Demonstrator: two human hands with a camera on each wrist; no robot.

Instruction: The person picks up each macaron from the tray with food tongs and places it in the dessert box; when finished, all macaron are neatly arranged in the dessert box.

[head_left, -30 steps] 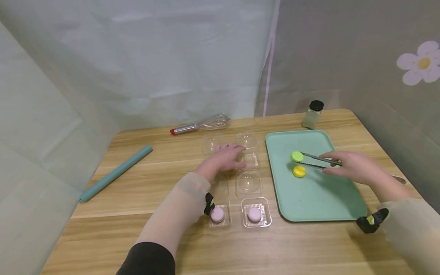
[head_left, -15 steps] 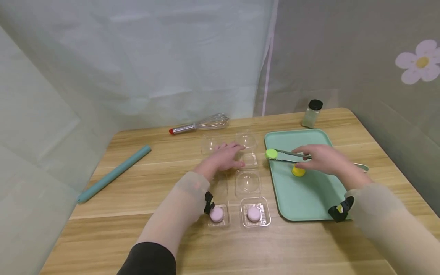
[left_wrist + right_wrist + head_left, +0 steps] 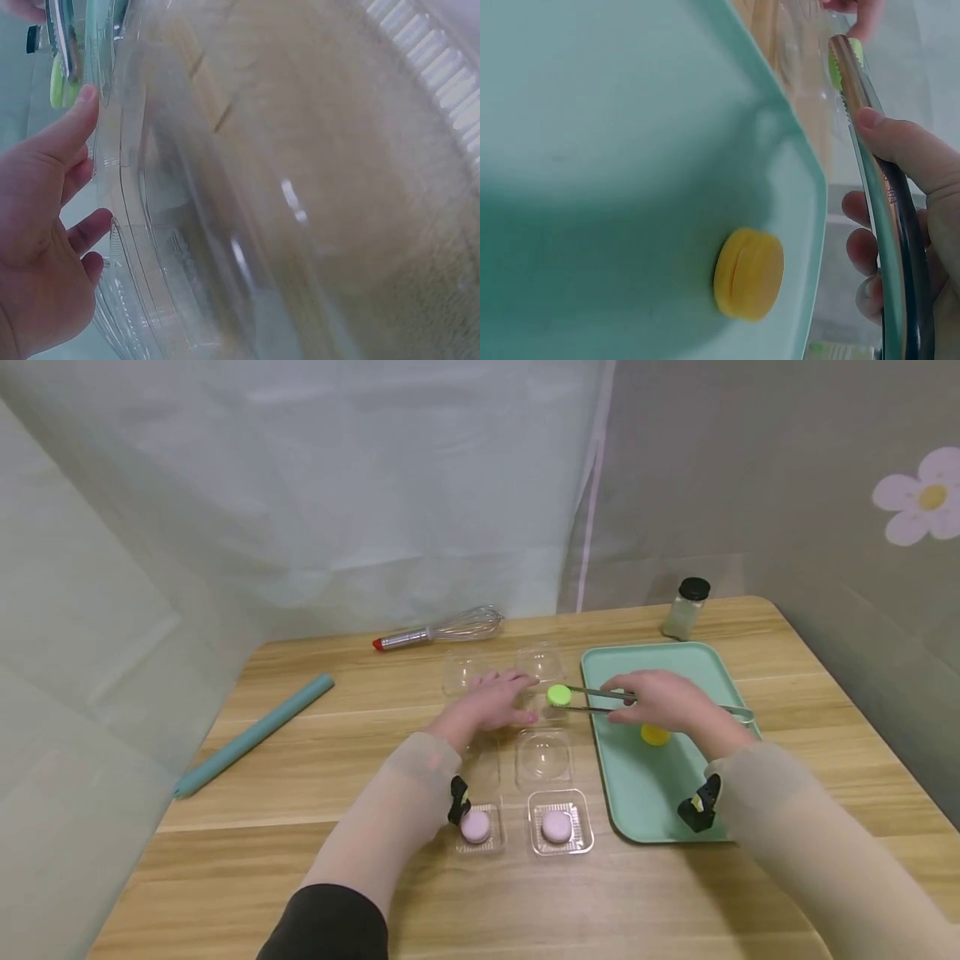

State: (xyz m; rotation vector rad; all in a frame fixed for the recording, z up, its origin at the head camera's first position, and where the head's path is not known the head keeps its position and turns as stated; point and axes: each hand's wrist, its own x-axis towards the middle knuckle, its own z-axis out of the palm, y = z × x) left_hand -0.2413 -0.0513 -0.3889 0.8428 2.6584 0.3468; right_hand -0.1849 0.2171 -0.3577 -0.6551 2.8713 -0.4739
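Note:
My right hand (image 3: 667,697) grips metal tongs (image 3: 906,262), reaching left across the tray's edge. Between the tong tips is a bright green macaron (image 3: 558,695), held over a clear plastic box (image 3: 553,712) at the middle of the table. My left hand (image 3: 491,702) rests at the left of that box, fingers spread and loosely bent, its thumb near the green macaron. A yellow macaron (image 3: 748,274) lies on the mint-green tray (image 3: 652,814), partly hidden under my right hand in the head view. Two lilac macarons (image 3: 476,827) sit in the nearest clear boxes (image 3: 581,843).
Clear domed lids (image 3: 543,758) stand open behind the front boxes. A whisk (image 3: 442,633) lies at the back, and a teal rolled rod (image 3: 255,735) on the left. The black-capped jar (image 3: 684,610) stands behind the tray.
My right hand has carried the tongs and green macaron leftward from over the tray to above the clear box. My left hand has stayed in place.

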